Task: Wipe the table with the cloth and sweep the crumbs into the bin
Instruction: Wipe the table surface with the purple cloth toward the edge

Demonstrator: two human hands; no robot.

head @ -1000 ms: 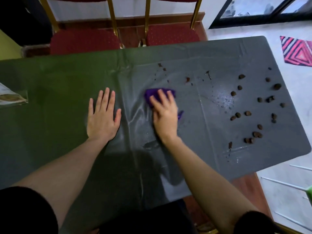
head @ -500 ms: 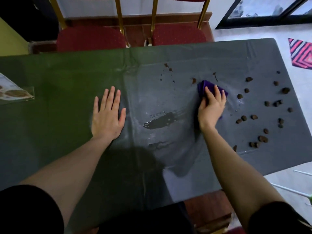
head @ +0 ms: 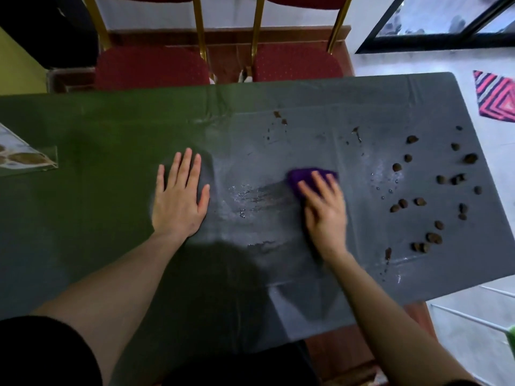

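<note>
Evidently bracing, the left hand (head: 179,200) lies flat with straight fingers on the table (head: 111,129) at center, while the right hand (head: 324,210) presses the purple cloth (head: 302,176) flat-fingered, wiping toward crumbs (head: 418,201) at right.

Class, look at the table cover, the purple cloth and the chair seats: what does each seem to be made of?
Table cover: probably thin plastic sheet, glossy, with creases and beaded water.
Purple cloth: soft fabric, matte, bunched under the right hand; the weave is too blurred to tell.
Chair seats: red dotted upholstery fabric on shiny gold-coloured frames, likely metal.
</note>
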